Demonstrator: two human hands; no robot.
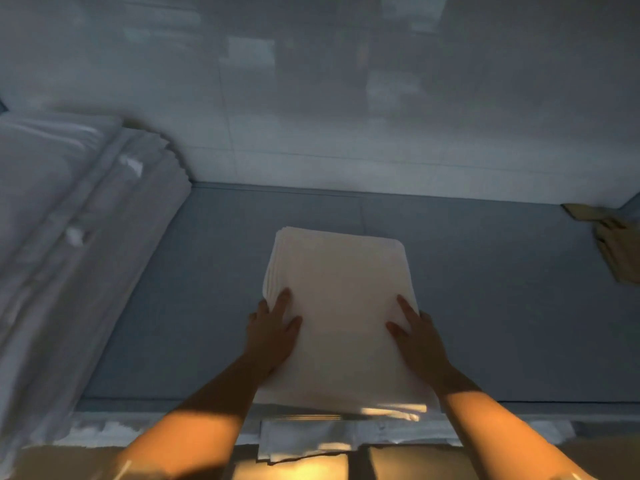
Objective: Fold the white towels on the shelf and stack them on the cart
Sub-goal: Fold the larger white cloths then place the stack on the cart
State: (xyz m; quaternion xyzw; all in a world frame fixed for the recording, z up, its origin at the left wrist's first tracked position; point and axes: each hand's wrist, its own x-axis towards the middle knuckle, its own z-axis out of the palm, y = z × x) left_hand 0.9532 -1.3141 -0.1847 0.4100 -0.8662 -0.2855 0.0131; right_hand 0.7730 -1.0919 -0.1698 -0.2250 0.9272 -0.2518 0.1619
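towel stack mid-shelf, near edge overhanging | left hand, right hand flat, fingers straight, holding nothing, on its side edges | we square layers evenly, lift level | blur: layers possibly uneven

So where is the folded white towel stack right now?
The folded white towel stack lies mid-frame on the grey shelf, between the left hand and right hand, which rest on it.
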